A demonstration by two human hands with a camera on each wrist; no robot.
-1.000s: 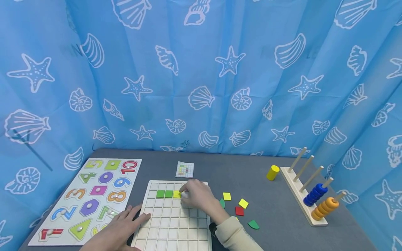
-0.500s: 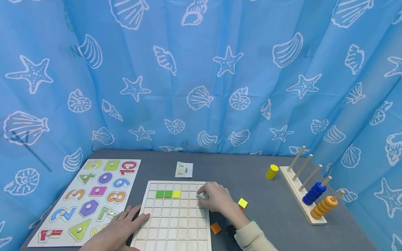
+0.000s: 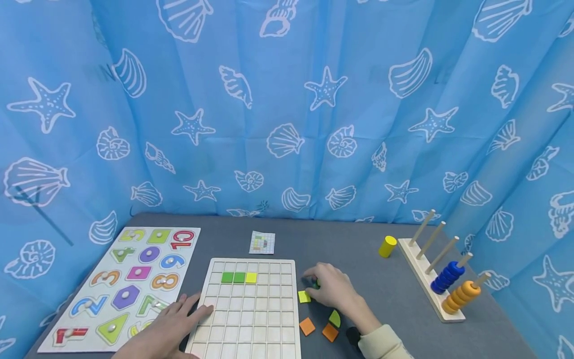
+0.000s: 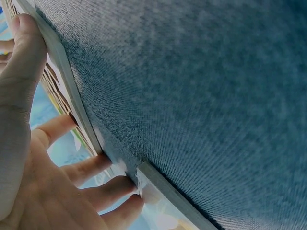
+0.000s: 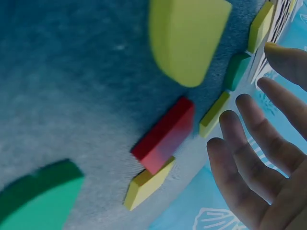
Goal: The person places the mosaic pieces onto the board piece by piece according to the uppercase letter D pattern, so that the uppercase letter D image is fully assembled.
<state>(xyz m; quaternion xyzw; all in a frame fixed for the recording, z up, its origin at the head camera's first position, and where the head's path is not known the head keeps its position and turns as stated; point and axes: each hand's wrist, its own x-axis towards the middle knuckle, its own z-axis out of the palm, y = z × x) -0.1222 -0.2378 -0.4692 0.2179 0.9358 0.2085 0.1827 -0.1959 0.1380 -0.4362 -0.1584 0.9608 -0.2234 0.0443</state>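
My left hand [image 3: 168,324] rests with spread fingers at the left edge of the pale wooden grid board [image 3: 248,319]. On that board, two green square tiles [image 3: 233,277] and one yellow square tile [image 3: 251,277] sit side by side in a row near the top. Right of the board, my right hand [image 3: 334,285] hovers over loose pieces with its fingers extended. A yellow tile [image 3: 304,296] lies by its thumb, and a green piece [image 3: 316,284] is partly covered by the fingers. In the right wrist view, a red tile [image 5: 165,136] and a yellow-green rounded piece [image 5: 189,43] lie below the palm.
A number-and-shape puzzle board [image 3: 125,279] lies at the left. Behind the grid board is a small pattern card [image 3: 262,243]. Orange tiles [image 3: 307,326] lie nearer me. A yellow cylinder [image 3: 387,247] and a peg stand [image 3: 419,269] with blue and orange rings stand at the right.
My right hand has moved right, off the yellow tile on the grid board, to the loose pieces beside it. That tile stays in the row. My left hand has held its place.
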